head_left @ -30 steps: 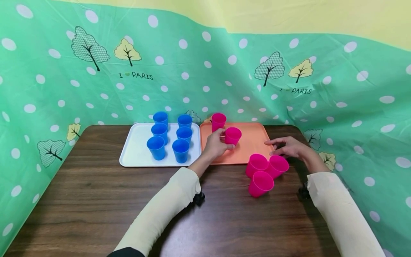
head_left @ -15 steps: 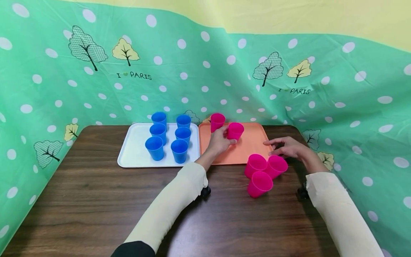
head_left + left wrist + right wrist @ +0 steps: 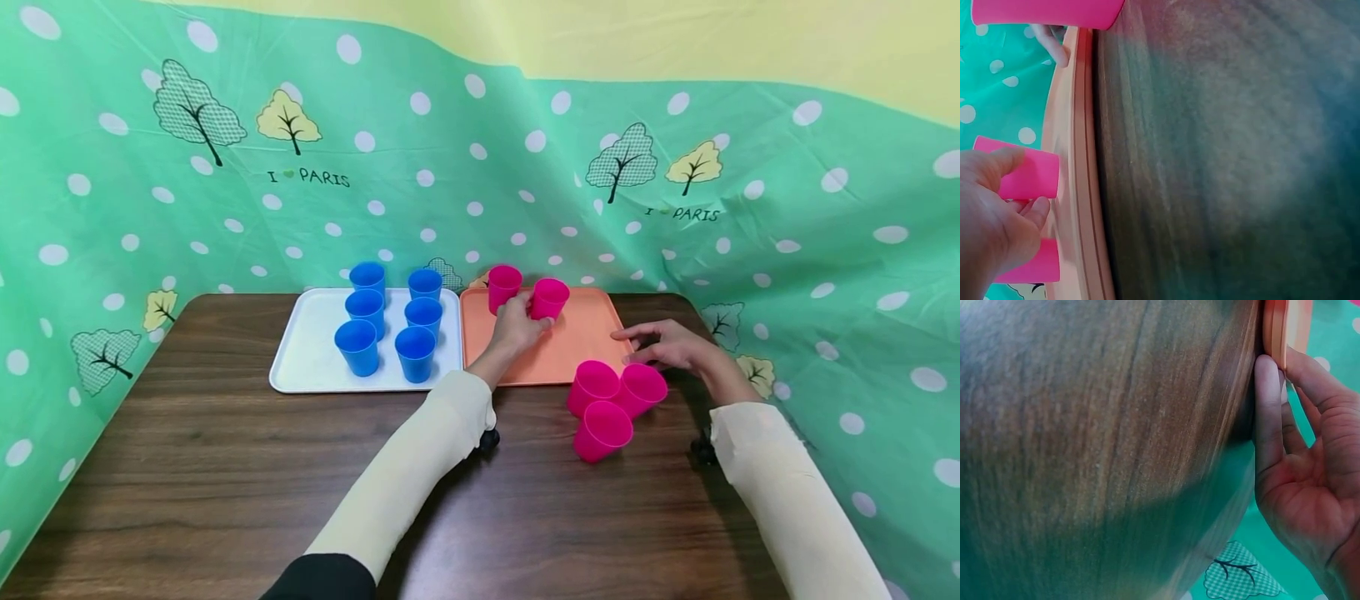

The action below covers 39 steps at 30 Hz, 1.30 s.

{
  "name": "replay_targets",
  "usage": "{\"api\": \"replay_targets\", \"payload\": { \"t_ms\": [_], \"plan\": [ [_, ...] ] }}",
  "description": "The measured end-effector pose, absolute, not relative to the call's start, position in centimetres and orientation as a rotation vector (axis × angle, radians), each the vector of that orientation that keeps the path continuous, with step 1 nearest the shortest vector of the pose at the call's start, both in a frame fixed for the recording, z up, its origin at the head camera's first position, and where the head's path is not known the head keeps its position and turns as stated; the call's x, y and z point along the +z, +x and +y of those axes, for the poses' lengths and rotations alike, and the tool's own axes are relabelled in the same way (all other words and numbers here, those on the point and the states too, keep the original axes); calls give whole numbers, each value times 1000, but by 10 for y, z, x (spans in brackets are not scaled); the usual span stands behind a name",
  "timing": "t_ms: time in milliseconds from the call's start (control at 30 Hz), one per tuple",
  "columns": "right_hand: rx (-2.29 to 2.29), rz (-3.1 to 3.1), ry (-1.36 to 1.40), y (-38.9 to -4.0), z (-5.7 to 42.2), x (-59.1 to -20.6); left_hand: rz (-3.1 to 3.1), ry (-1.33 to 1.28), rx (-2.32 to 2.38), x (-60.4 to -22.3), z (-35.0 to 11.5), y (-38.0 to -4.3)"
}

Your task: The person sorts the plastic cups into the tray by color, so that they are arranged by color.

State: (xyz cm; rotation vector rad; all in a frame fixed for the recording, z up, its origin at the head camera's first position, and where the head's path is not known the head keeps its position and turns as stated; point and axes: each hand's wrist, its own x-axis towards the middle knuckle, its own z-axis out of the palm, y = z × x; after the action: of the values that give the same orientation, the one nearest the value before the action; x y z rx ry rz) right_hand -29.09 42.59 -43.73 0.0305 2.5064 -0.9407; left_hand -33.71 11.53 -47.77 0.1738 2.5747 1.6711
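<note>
My left hand [image 3: 516,327] grips a pink cup [image 3: 551,300] by its side, thumb to the front, over the back part of the orange tray [image 3: 573,354]. Just left of it another pink cup [image 3: 504,289] stands upright on that tray. In the left wrist view the held cup [image 3: 1036,175] sits between thumb and fingers. My right hand [image 3: 670,343] pinches the tray's near right corner; in the right wrist view its thumb and a finger meet the tray edge [image 3: 1277,331]. Three pink cups [image 3: 603,429] cluster on the table in front of that corner.
A white tray [image 3: 307,358] adjoins the orange one on the left and carries two rows of blue cups [image 3: 416,354]. The dark wooden table [image 3: 225,467] extends in front. A green dotted cloth [image 3: 420,192] hangs behind it.
My left hand has carried the pink cup back and slightly right on the orange tray, beside the other cup there. The right hand stays at the tray corner.
</note>
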Motion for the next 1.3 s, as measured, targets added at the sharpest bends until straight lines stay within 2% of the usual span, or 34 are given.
{"api": "replay_targets", "payload": {
  "t_ms": [400,1000,1300],
  "plan": [
    [-943,2509,-1,-294,422,-441,2632,134,1576,-487,121,-357],
    [-931,2489,20,-294,425,-442,2685,129,1485,-474,113,-341],
    [-939,2508,8,-293,427,-439,2610,238,1583,-455,99,-309]
  ]
}}
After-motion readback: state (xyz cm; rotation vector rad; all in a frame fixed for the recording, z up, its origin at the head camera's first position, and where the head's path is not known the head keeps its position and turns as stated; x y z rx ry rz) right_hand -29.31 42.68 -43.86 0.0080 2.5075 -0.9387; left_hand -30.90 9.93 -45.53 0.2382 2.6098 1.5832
